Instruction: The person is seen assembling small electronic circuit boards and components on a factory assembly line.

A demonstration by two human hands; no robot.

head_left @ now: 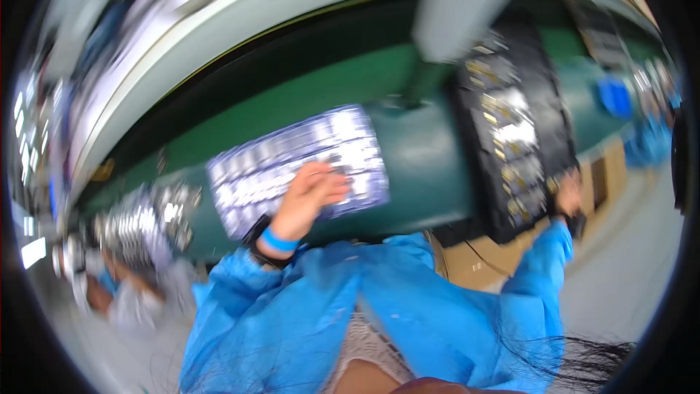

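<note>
My left hand [310, 197] lies on a pale, silvery tray [299, 168] of small shiny parts set in rows, which sits tilted on the dark green belt [423, 160] in front of me; the fingers are loosely curled together and rest on the tray's near right portion, touching its surface rather than pinching any one piece, as far as the blur lets me tell. A blue band [281, 241] wraps that wrist above the blue sleeve [248, 299]. Out to the right, my right hand [569, 193] is at the near lower corner of a black tray [510, 124] holding small gold and silver pieces; it seems to grip the edge, but whether its fingers are closed I cannot tell. Judging by this, both trays are already on the belt and well apart, with the hands positioning them, so the placing looks mostly done and any sorting of parts not begun. Farther left, a heap of metallic parts [146, 222] lies beside another person's blurred shape [120, 299].
</note>
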